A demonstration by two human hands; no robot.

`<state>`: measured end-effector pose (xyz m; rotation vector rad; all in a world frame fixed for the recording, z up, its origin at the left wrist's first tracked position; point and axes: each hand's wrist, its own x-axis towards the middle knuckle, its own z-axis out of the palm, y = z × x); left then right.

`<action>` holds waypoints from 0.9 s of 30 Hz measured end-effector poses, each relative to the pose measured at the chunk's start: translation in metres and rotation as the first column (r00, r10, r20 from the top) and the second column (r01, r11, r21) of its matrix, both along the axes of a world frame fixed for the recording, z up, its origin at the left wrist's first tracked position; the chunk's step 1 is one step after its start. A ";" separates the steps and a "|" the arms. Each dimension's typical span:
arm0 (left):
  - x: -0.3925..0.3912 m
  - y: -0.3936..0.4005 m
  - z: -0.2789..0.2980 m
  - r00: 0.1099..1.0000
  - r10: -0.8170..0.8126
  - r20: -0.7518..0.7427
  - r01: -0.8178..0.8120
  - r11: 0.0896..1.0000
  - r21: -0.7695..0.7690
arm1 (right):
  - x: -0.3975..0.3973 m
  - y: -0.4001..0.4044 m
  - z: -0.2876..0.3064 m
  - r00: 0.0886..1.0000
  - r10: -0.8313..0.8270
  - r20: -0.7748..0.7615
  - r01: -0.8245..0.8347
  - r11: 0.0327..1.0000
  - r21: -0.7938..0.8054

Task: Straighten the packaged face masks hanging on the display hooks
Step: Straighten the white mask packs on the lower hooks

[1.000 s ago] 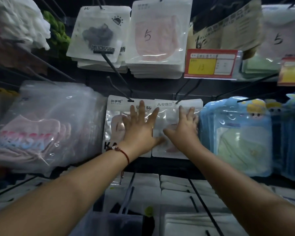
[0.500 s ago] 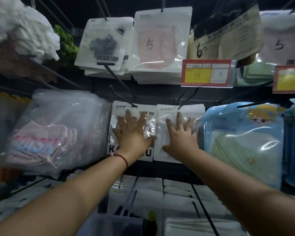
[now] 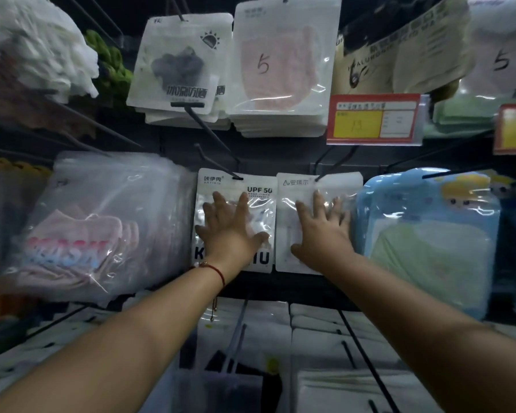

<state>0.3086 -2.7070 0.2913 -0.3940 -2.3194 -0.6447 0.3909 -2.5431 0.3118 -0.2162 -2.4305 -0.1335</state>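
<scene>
Your left hand point(image 3: 231, 234) presses the UPF 50 pack point(image 3: 258, 190) with fingers spread flat; your right hand point(image 3: 322, 234) presses likewise the white pack point(image 3: 340, 181) just right.

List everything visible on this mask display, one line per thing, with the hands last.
UPF 50 mask pack: one, white, middle row, under left hand.
White pack beside it: one, under right hand.
Blue cartoon packs: a stack, right.
Clear bags of pink masks: a stack, left.
Dark-mask packs: a stack, white, top row.
Pink-mask packs marked 5: a stack, top row.
Price tag: one, red and yellow, upper right.
White packs: several, bottom row.
Red bracelet: one, left wrist.
Left hand: flat, fingers spread.
Right hand: flat, fingers spread.
</scene>
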 end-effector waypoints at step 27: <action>0.196 0.024 0.033 0.980 -0.162 0.116 0.199 0.830 -0.521 | 0.198 0.035 0.025 0.970 -0.026 0.241 0.043 0.997 -0.066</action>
